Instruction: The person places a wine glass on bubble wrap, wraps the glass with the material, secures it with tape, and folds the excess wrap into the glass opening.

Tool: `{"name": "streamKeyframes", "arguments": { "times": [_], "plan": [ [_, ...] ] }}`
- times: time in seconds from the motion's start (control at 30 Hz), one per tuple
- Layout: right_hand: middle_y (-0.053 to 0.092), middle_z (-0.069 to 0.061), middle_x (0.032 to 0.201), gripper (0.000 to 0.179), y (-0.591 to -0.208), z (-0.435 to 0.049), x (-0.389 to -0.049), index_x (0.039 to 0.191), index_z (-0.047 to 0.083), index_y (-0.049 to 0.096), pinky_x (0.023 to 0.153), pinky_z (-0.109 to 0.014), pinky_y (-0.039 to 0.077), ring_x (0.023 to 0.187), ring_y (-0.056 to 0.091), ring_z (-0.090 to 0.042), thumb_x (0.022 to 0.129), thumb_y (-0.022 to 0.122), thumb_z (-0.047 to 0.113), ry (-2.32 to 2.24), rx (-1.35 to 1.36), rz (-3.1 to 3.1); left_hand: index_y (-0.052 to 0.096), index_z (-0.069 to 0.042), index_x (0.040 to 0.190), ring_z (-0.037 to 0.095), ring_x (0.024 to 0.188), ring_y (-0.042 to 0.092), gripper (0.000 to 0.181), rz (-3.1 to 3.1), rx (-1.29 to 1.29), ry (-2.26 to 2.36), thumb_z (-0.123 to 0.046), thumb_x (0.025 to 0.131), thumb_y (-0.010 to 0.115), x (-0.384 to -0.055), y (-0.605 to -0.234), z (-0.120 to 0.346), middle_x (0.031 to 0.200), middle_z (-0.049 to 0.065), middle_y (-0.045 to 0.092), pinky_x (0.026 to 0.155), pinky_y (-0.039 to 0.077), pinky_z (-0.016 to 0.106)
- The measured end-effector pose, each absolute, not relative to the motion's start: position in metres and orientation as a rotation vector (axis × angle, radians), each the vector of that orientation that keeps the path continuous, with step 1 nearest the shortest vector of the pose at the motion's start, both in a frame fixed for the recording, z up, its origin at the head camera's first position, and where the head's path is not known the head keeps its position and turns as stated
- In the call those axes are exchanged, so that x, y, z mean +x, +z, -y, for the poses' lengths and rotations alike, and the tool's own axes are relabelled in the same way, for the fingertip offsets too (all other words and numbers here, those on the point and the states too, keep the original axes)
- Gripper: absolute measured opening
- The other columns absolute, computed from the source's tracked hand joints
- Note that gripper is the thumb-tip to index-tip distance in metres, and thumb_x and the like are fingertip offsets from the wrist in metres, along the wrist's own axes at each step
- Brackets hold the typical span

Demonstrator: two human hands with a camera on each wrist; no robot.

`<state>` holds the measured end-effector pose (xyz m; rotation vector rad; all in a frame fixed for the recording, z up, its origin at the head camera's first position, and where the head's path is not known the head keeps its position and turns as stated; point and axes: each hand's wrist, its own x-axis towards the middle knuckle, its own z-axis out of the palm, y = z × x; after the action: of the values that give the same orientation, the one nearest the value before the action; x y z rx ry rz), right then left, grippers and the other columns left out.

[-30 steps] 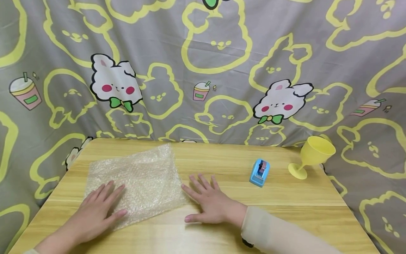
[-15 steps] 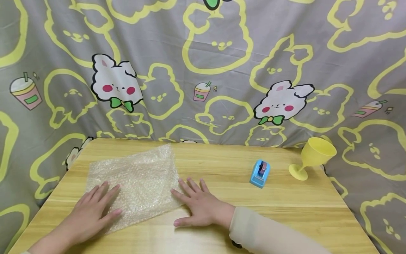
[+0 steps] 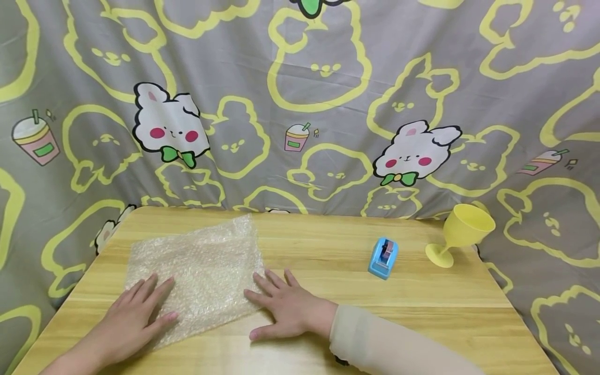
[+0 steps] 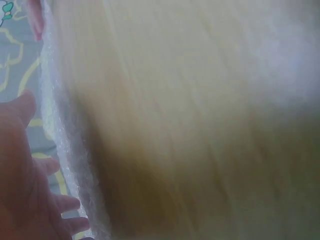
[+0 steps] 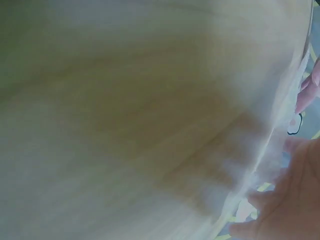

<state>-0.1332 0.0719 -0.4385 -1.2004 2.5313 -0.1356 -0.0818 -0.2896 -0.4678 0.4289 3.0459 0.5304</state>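
Bubble wrap [image 3: 201, 276] lies flat on the left part of the wooden desk [image 3: 323, 245]. The left hand [image 3: 128, 324] is over the wrap's left edge, the right hand [image 3: 287, 308] at its right edge. Their fingers [image 3: 161, 292] are spread and loose. A yellow cup [image 3: 461, 229] stands on the right. A blue tape holder [image 3: 383, 259] sits near it.

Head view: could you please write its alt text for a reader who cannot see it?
A person's left hand and right hand are at opposite sides of bubble wrap on a table. Farther right are a blue tape dispenser and a yellow goblet; behind hangs a cartoon-print curtain.
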Motion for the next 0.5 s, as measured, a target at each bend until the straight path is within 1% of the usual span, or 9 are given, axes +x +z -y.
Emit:
{"name": "streamKeyframes", "arguments": {
  "times": [0.23,0.4,0.5],
  "plan": [
    [0.009,-0.003,0.168,0.082,-0.4361,-0.0692,-0.1354,0.160,0.036,0.018,0.120,-0.060,0.007,0.153,0.006,-0.030,0.092,0.032,0.080,-0.108,-1.168,-2.498,0.044,-0.008,0.150,0.061,0.133,0.029,0.071,-3.023,0.430,0.533,-0.053,0.097,0.058,-0.0838,-0.4687,0.2889,0.151,0.037,0.032,0.101,0.026,0.072],
    [0.020,-0.004,0.165,0.077,-0.4335,-0.0669,-0.1396,0.158,0.035,0.028,0.119,-0.060,0.015,0.151,0.017,-0.033,0.094,0.029,0.077,-0.094,-1.197,-2.523,0.049,-0.007,0.147,0.061,0.134,0.030,0.064,-2.994,0.428,0.528,-0.050,0.100,0.054,-0.0859,-0.4651,0.2895,0.151,0.036,0.033,0.101,0.028,0.072],
    [0.029,-0.004,0.162,0.076,-0.4329,-0.0660,-0.1416,0.157,0.033,0.033,0.120,-0.055,0.019,0.148,0.025,-0.031,0.094,0.031,0.076,-0.067,-1.215,-2.557,0.051,-0.008,0.146,0.060,0.133,0.031,0.058,-2.987,0.454,0.504,-0.044,0.101,0.056,-0.0858,-0.4633,0.2889,0.151,0.035,0.035,0.101,0.031,0.071]
  ]
}}
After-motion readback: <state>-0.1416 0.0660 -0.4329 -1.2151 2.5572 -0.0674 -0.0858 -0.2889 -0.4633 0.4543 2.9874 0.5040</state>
